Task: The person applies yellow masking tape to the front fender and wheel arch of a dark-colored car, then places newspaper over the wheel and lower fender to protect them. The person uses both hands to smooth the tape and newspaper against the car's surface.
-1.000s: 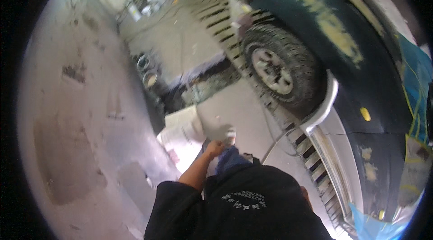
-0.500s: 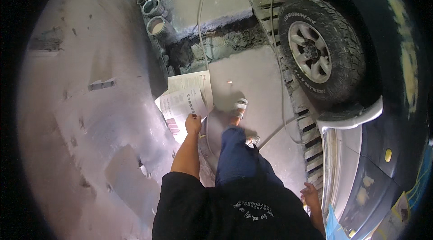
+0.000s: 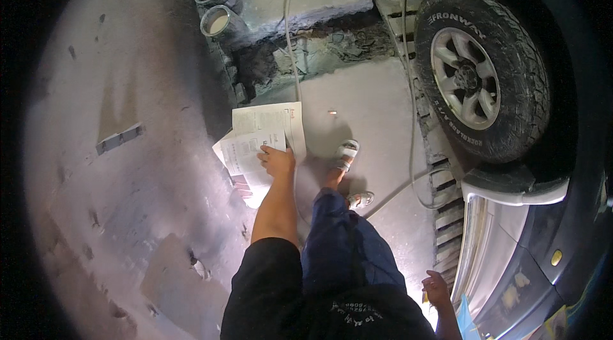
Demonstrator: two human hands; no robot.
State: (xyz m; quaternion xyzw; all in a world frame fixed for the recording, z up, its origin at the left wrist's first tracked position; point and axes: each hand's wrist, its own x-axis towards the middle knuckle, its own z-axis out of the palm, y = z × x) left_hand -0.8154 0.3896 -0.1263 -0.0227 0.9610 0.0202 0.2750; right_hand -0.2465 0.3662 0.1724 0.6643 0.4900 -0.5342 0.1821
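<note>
My left hand (image 3: 276, 160) reaches forward, its fingers closed over the right edge of some newspaper sheets (image 3: 268, 116). The printed sheets overlap and fan out against the pale wall at my left. Part of the lower sheet is washed out by bright light. My right hand (image 3: 436, 287) hangs low at my right side beside the dark vehicle (image 3: 543, 238), its fingers curled. A small yellowish bit and a bright glow show just under those fingers; what they hold, if anything, I cannot make out.
A big black tyre (image 3: 479, 78) with a silver wheel stands at the right, by a slatted floor grate (image 3: 449, 231). Ahead lies a broken trench (image 3: 332, 46). Paint-stained buckets (image 3: 220, 22) stand at the far left. A hose (image 3: 290, 33) crosses the floor.
My left hand has shifted a little farther away and to the right over the newspaper. The right hand has dropped slightly, its fingers more curled. The view has turned a little.
</note>
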